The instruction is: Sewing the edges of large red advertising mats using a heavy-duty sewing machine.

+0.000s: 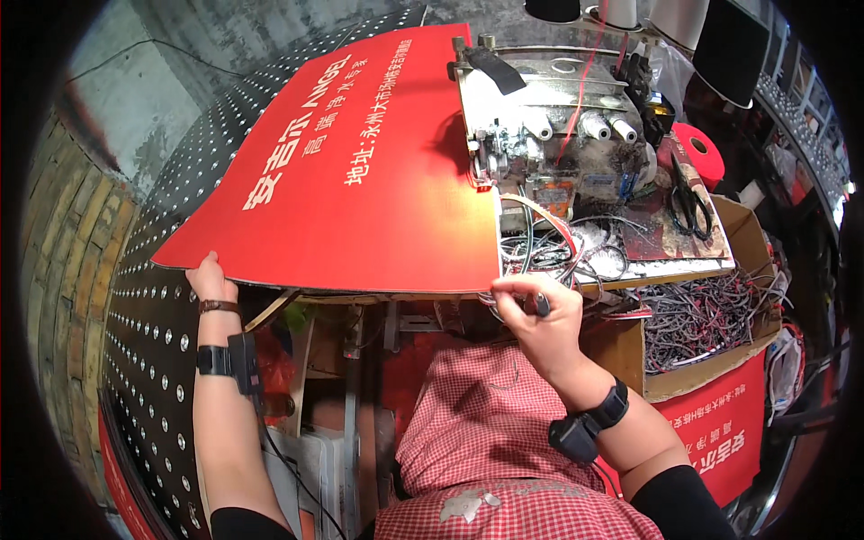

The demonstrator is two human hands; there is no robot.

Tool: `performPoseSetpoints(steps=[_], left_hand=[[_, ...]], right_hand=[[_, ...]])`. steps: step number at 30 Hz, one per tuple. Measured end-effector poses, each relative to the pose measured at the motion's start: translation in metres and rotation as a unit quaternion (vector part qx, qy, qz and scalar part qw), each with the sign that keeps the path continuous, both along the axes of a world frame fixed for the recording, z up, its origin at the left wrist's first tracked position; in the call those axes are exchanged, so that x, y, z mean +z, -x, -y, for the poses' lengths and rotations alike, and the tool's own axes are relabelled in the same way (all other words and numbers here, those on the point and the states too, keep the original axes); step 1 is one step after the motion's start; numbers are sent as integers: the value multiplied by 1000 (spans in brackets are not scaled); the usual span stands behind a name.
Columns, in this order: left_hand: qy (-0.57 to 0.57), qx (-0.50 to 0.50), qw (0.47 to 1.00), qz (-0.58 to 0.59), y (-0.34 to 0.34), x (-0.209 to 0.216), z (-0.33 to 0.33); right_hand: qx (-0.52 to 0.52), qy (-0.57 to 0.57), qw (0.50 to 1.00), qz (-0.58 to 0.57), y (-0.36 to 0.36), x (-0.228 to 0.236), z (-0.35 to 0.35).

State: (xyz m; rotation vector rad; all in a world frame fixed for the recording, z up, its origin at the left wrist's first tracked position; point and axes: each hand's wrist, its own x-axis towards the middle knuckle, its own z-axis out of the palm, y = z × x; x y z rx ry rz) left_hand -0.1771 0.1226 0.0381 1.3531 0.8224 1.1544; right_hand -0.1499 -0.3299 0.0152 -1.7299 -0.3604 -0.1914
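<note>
A large red mat (360,180) with pale printed lettering lies across the work surface and runs under the edge of a sewing machine (567,126). My left hand (213,281) grips its near left corner, with the fingers partly hidden at the edge. At the near right corner my right hand (544,319) is closed, thumb and forefinger pinched at the mat's edge. A small dark object (542,304) shows within that same hand; its kind is hard to make out. Pale binding strip and cords (540,243) lie tangled by the machine, close to my right hand.
Black-handled scissors (691,211) rest on the board right of the machine, near a red roll (700,155). Below stands a cardboard box (670,382) full of thin trimmings. Left is a black studded panel (153,360). Thread cones (675,22) stand at the back. A checked apron (504,423) covers my lap.
</note>
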Motion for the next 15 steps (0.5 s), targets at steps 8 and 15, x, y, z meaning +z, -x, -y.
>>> performPoseSetpoints(steps=[8,15], left_hand=[[23,28,999,8,-60,-14,-44],[49,79,996,-14,-114,-6,-33]], right_hand=[[-63,30,996,53,-56,-15,-25],[-131,201,961,137,-73,-13,-30]])
